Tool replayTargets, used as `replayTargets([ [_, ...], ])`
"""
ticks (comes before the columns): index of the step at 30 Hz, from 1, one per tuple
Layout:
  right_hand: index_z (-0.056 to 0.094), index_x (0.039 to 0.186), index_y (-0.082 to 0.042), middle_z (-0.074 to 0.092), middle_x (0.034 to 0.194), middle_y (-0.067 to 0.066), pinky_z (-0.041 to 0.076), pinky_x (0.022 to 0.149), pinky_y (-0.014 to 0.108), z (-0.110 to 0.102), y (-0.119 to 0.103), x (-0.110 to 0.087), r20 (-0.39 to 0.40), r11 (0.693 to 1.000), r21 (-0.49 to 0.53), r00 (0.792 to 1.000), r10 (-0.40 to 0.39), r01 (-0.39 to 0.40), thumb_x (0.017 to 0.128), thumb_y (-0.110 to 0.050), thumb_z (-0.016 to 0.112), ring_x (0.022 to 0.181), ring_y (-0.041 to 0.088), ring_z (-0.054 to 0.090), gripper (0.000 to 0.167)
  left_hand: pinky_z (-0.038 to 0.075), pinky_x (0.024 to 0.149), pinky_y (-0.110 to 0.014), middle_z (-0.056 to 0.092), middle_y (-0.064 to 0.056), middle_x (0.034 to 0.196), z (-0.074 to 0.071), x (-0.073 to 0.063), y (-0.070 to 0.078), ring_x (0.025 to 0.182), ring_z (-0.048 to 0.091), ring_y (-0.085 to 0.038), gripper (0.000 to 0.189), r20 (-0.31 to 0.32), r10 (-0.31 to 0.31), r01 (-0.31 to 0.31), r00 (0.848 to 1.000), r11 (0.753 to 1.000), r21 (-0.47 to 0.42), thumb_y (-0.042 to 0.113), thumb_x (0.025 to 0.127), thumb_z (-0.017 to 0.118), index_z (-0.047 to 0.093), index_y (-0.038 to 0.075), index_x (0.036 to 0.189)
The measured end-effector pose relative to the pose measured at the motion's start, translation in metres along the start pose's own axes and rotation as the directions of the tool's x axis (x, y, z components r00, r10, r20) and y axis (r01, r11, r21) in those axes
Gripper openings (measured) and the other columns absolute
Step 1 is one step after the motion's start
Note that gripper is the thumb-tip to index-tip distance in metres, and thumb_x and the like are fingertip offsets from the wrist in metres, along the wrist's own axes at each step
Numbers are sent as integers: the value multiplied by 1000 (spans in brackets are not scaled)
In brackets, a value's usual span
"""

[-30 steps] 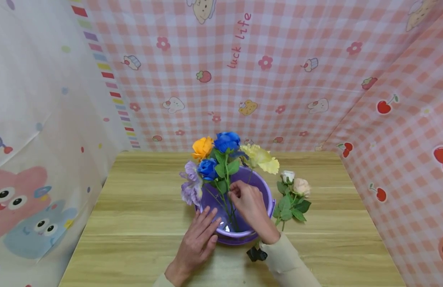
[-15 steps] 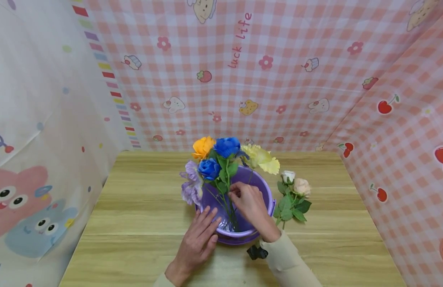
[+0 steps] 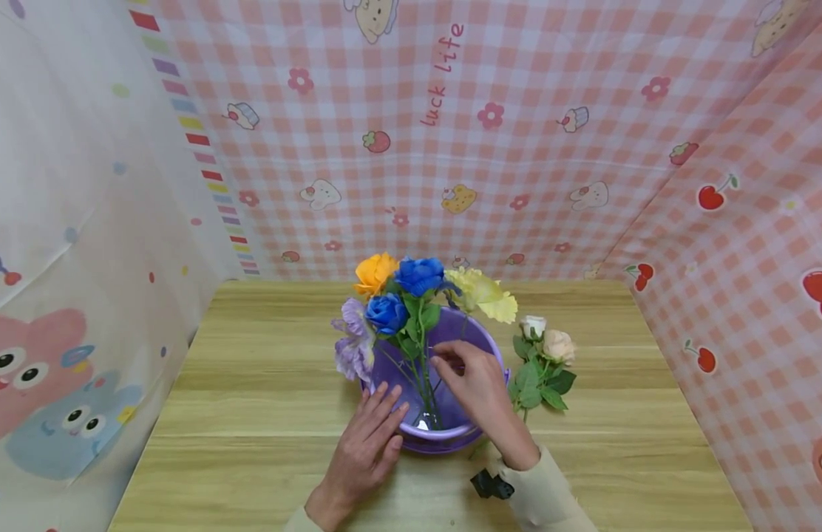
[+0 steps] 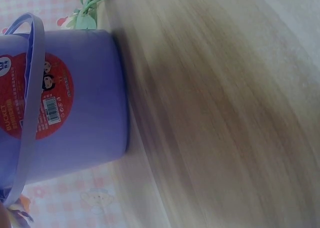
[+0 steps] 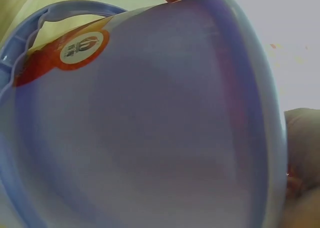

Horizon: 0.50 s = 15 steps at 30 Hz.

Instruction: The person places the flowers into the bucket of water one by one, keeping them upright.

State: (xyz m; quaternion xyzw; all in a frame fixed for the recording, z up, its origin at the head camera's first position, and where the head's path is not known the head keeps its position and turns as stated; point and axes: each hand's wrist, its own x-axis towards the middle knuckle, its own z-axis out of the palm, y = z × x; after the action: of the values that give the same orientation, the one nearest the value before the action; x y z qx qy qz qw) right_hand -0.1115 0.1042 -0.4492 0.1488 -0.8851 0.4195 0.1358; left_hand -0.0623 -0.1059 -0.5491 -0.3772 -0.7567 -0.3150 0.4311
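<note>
A purple bucket (image 3: 420, 437) stands on the table, its red label (image 4: 52, 97) visible in the left wrist view. Inside it lean several artificial flowers: an upper blue rose (image 3: 420, 275), a lower blue rose (image 3: 386, 313), an orange rose (image 3: 375, 273), a ruffled purple flower (image 3: 354, 341) and a ruffled yellow flower (image 3: 480, 294). My left hand (image 3: 361, 443) rests its outstretched fingers on the front left rim. Over the bucket, my right hand (image 3: 477, 378) has its thumb and index finger slightly parted, fingertips just right of the green stems (image 3: 424, 373).
Right of the bucket lie a white rose (image 3: 533, 326) and a pale peach rose (image 3: 559, 347) with green leaves. A small black device (image 3: 492, 484) shows at my right sleeve. Patterned cloth (image 3: 411, 148) hangs behind the wooden table (image 3: 265, 414) and along both sides.
The upper blue rose has sunk slightly. My right hand has loosened its pinch on the stem and shifted a little right. The left hand has stayed in place.
</note>
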Motion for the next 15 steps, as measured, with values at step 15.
replayTargets([
  [15,76,109,-1,77,103,9,63,79,22,-22,2,-22,-206,937,341,978,-11,82,93,4,74,89,12,73,18,33,124,-49,63,-26,137,1,-1,0,141,50,-36,42,8,-11,11,1000,1000,-3,25,111,46,69,-7,125],
])
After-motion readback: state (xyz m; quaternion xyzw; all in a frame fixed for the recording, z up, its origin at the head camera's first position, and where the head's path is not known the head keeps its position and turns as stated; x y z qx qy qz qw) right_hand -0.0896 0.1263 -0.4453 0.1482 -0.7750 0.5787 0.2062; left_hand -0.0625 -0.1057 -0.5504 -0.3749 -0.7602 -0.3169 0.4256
